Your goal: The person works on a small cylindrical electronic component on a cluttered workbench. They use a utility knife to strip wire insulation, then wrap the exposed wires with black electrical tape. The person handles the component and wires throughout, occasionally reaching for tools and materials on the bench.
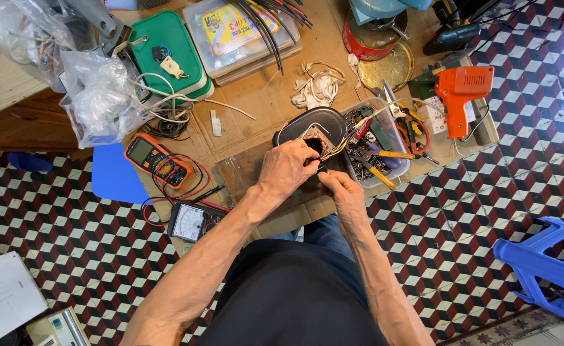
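Black housing [311,128] lies on the bench at 12 o'clock from both hands, long axis running 8 to 2 o'clock. Left hand [286,168] is closed on its near rim; right hand [338,187] pinches wires [333,148] at 5 o'clock, slightly farther.

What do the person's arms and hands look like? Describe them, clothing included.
Both arms are bare from the elbows down: no sleeves, gloves, watch or rings visible. The left hand and right hand are lean and sinewy. A dark garment covers the torso.
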